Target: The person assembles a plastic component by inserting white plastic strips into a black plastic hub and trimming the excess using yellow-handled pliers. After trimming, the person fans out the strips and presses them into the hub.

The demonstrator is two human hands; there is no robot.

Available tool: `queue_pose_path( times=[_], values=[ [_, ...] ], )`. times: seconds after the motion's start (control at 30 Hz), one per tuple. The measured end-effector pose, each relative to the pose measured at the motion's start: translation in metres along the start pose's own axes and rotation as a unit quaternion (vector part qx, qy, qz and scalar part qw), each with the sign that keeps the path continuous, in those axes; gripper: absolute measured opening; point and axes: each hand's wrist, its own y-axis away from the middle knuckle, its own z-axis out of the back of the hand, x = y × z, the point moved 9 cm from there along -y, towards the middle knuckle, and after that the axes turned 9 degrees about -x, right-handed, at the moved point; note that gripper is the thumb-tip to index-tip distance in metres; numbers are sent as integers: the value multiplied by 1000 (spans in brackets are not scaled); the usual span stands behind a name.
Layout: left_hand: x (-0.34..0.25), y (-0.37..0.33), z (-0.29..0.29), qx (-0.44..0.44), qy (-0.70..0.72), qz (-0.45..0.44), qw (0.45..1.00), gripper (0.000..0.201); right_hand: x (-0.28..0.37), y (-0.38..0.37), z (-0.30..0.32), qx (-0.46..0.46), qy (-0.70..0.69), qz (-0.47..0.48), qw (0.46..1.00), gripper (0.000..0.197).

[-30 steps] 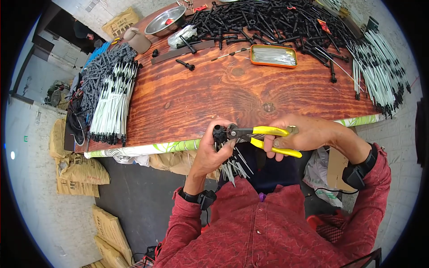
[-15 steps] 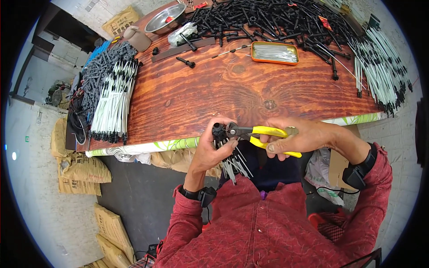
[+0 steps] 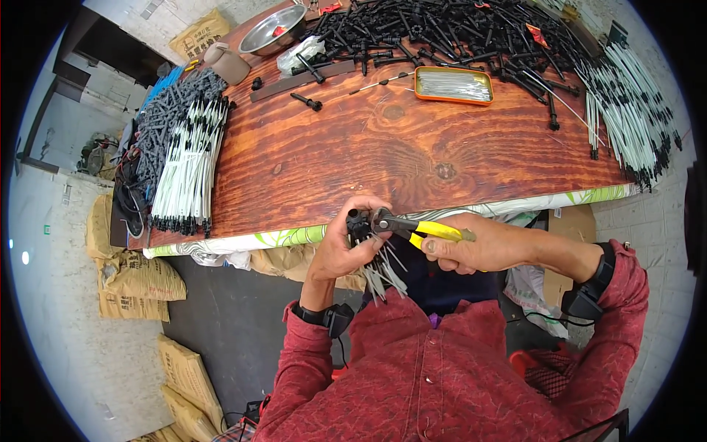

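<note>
My left hand (image 3: 340, 247) is closed around a black plastic fitting (image 3: 356, 219) with a round open end facing up. Several thin whitish rods (image 3: 384, 274) hang below it, fanning toward my lap. My right hand (image 3: 471, 249) grips the yellow handles of end-cutting pliers (image 3: 436, 228). Their dark jaws sit right beside the fitting, near my left thumb and fingertips. The handles look nearly closed in my fist. What lies between the jaws is too small to make out. Both hands are just off the front edge of the wooden table (image 3: 309, 177).
An orange-rimmed tin of thin metal pins (image 3: 453, 85) lies farther back, before a heap of black plastic fittings (image 3: 442, 33). Bundles of white rods stand at left (image 3: 188, 169) and right (image 3: 626, 110). A steel bowl (image 3: 272, 33) is at the back left.
My right hand has closed further on the pliers, bringing the yellow handles together. The fitting in my left hand has tilted and shifted slightly left and down.
</note>
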Motion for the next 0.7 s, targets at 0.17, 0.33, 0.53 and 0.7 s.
queue_pose_path(
  times=[0.17,0.33,0.53,0.7],
  values=[
    [5,-3,6,-50,16,43,998,49,9,-2,14,-43,46,33,997,37],
    [11,-3,10,-4,65,12,998,51,15,0,23,-50,76,67,994,25],
    [8,-4,9,-1,45,-12,999,54,26,-1,22,-50,171,126,976,19],
    [6,-5,4,-3,30,-4,1000,56,34,3,24,-64,207,142,966,24]
  ],
)
